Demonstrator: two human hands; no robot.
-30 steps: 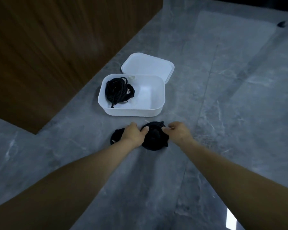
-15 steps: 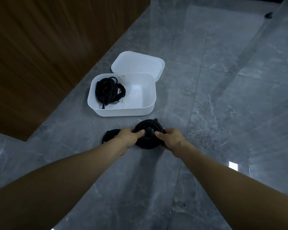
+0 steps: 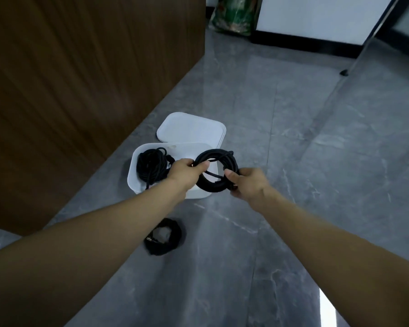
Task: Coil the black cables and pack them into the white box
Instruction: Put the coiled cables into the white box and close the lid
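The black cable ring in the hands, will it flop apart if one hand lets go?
Probably a little. The cable ring keeps its round shape between the left hand and right hand, so it seems fairly stiff, but no tie shows, so loops may spring loose.

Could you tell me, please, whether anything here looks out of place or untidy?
Nothing looks damaged or spilled. One small coiled black cable lies on the grey stone floor, outside the open white plastic box. Both hands, left hand and right hand, hold a larger black cable coil over the box, beside a bundle already inside.

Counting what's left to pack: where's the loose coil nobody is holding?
In the head view, the loose coil lies on the floor, low centre, between the forearms, nearer than the box.
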